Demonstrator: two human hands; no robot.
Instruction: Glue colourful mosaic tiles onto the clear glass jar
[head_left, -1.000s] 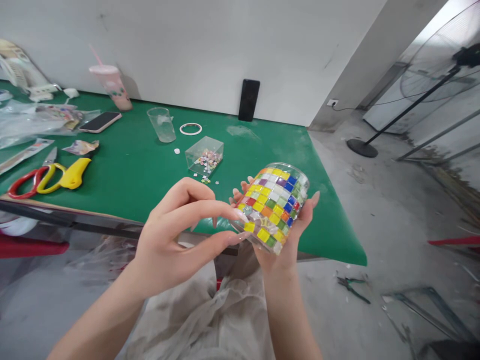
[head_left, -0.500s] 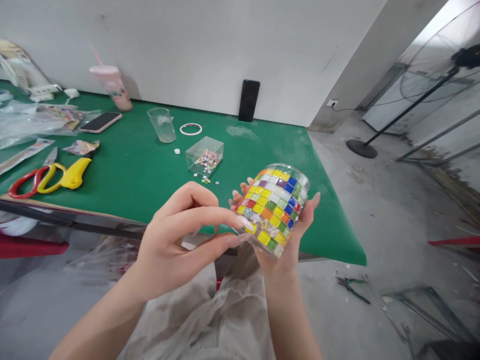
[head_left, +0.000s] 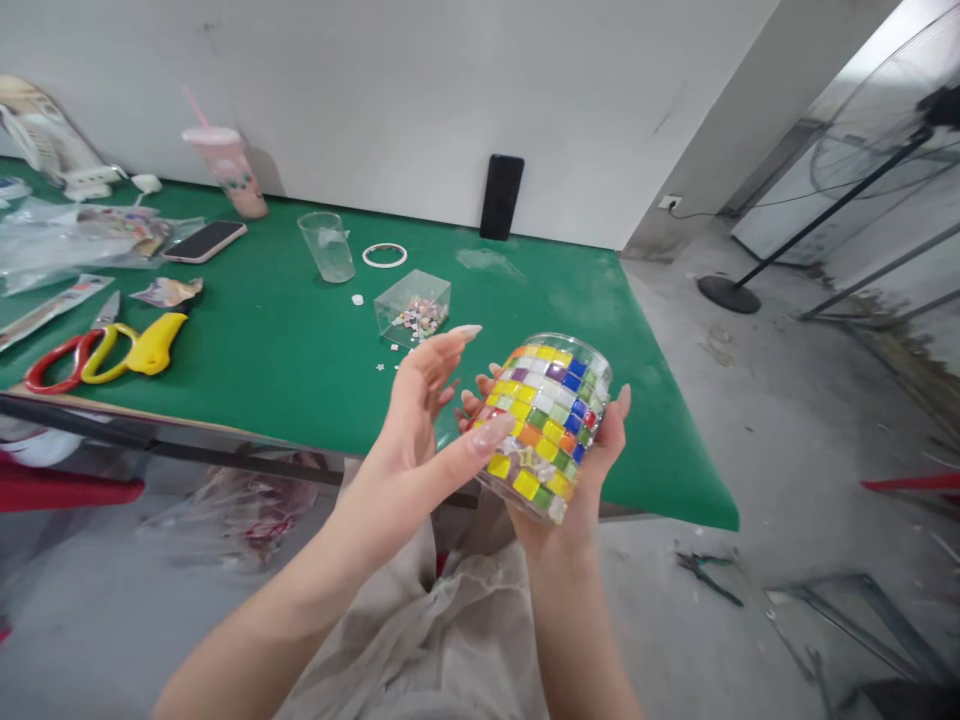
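A glass jar covered in coloured mosaic tiles is cradled from below in my right hand, whose fingers curl up round its far side. My left hand is beside the jar with its fingers stretched out and apart; its thumb tip rests against the tiles at the jar's lower left. Both hands hover in front of the near edge of the green table, over my lap.
On the table stand a clear box of small tiles, a clear cup, a white ring, a pink tumbler, two phones and yellow and red scissors. A fan stand is on the floor at right.
My left hand has opened from a pinch at the jar's lower tiles; its fingers lifted and spread while the thumb stayed on the jar. The jar barely moved.
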